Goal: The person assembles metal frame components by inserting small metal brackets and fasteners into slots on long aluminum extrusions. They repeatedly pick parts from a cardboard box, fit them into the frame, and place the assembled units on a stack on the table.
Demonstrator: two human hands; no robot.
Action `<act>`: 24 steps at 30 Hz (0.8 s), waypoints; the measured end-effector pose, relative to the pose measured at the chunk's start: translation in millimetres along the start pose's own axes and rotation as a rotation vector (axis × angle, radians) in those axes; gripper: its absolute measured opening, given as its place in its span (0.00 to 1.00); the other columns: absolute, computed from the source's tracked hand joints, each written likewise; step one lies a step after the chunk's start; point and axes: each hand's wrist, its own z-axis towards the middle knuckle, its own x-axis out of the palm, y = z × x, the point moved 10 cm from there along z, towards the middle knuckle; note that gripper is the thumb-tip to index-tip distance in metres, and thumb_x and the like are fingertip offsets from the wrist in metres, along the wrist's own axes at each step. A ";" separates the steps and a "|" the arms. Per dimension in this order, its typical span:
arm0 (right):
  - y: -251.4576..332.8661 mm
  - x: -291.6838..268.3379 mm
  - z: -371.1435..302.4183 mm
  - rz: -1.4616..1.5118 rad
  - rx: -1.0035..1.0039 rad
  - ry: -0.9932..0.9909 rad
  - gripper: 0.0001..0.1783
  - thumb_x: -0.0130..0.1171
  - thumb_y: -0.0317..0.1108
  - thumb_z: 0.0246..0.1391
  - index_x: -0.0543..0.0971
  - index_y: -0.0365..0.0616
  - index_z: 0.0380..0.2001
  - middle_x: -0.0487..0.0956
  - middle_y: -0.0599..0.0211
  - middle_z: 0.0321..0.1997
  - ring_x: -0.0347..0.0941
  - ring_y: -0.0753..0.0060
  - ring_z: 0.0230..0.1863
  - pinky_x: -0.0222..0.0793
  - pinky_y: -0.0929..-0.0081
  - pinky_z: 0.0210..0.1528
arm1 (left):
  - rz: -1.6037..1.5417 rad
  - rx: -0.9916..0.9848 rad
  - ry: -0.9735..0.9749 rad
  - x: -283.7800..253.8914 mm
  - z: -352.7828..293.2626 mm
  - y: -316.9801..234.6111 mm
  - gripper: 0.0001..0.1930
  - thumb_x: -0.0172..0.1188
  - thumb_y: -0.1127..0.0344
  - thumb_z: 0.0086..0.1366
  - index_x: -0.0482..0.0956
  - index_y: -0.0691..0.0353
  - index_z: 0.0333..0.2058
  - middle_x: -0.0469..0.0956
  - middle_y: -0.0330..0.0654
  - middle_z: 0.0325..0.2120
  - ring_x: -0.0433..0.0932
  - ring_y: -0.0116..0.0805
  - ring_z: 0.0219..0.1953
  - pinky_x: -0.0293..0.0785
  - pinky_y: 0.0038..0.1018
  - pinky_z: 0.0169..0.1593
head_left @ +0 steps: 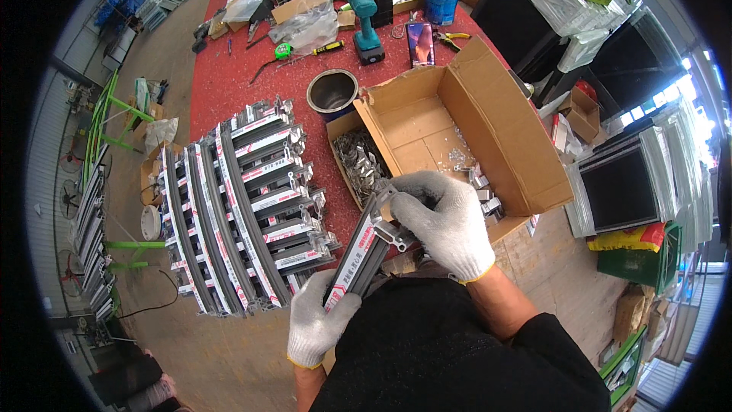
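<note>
In front of the open brown cardboard box (507, 133), the white-gloved left hand (320, 320) grips a straight grey metal bar with white-and-red film (352, 265); the white-gloved right hand (448, 221) pinches its far end. That hand could snag on the protruding silvery metal fitting (394, 239), jerking the bar loose.

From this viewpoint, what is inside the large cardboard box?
The cardboard box holds small pale bits on its bottom and silvery parts at its near end. The right hand hides some of that end; anything behind cannot be seen.
</note>
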 end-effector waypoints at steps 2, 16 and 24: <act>9.2 0.5 0.0 -0.065 -0.104 -0.003 0.16 0.69 0.31 0.68 0.91 0.31 0.53 0.91 0.61 0.35 0.84 0.79 0.32 0.82 0.71 0.36 | 0.017 -0.012 -0.014 -0.3 -0.2 -0.4 0.25 0.76 0.62 0.62 0.87 0.72 0.54 0.89 0.58 0.41 0.91 0.46 0.44 0.84 0.40 0.51; 20.9 -2.2 -0.6 -0.118 -0.102 0.097 0.15 0.71 0.32 0.66 0.91 0.33 0.51 0.93 0.56 0.38 0.89 0.74 0.40 0.85 0.70 0.47 | 0.200 0.102 -0.120 -6.8 -0.8 -9.9 0.29 0.82 0.60 0.56 0.87 0.73 0.52 0.89 0.59 0.42 0.90 0.58 0.42 0.85 0.45 0.49; 19.3 -1.8 0.4 -0.135 -0.169 0.147 0.14 0.70 0.30 0.67 0.92 0.34 0.51 0.93 0.56 0.40 0.89 0.74 0.40 0.84 0.69 0.47 | 0.227 0.134 -0.084 -6.3 -0.4 -11.6 0.28 0.82 0.60 0.57 0.86 0.72 0.52 0.88 0.59 0.42 0.89 0.59 0.42 0.85 0.45 0.48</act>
